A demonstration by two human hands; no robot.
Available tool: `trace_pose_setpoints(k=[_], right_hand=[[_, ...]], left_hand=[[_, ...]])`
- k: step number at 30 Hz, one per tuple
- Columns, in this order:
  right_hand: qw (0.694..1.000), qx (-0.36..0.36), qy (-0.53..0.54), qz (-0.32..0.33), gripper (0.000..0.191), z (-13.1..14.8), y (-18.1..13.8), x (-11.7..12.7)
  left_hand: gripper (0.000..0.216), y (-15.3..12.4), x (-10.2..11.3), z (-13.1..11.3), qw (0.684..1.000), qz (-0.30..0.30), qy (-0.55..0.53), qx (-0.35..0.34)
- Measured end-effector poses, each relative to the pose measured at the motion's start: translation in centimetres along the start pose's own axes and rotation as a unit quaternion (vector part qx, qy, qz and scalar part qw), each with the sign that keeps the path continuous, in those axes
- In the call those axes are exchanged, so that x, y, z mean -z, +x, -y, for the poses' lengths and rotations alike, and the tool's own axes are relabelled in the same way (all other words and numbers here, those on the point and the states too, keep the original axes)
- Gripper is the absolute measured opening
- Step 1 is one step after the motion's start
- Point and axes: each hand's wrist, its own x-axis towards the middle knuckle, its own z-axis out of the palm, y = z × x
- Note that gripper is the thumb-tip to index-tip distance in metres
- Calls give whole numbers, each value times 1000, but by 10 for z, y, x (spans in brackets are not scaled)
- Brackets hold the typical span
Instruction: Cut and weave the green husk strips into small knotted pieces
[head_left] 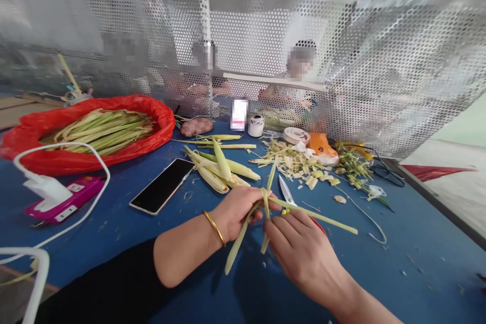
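Observation:
My left hand point(237, 210), with a gold bangle on the wrist, is closed around green leaf strips point(266, 207) above the blue table point(114, 233). My right hand point(299, 248) pinches the same strips just to the right. Strip ends hang down between my hands and stick out to the right. Scissors point(285, 191) lie on the table right behind my hands. A small pile of trimmed stalks point(218, 164) lies beyond my left hand.
A red bag of leaf strips point(94, 131) sits back left. A phone point(162, 185) lies left of centre, a pink power strip point(63, 202) with white cable further left. Scraps point(299, 162), tape rolls point(256, 125) and a perforated metal screen point(266, 50) are behind; people sit beyond it.

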Motion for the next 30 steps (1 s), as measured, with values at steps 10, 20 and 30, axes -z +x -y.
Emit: trace_pose_setpoints(k=[10, 20, 30], right_hand=[[999, 33, -4, -5, 18, -6, 1, -2], [996, 56, -3, -63, 25, 3, 6, -8], [845, -449, 276, -85, 24, -25, -2, -1]], left_hand=[[13, -1, 2, -6, 988, -8, -150, 41], [11, -2, -9, 13, 997, 7, -80, -6], [23, -8, -11, 14, 992, 74, 81, -66]])
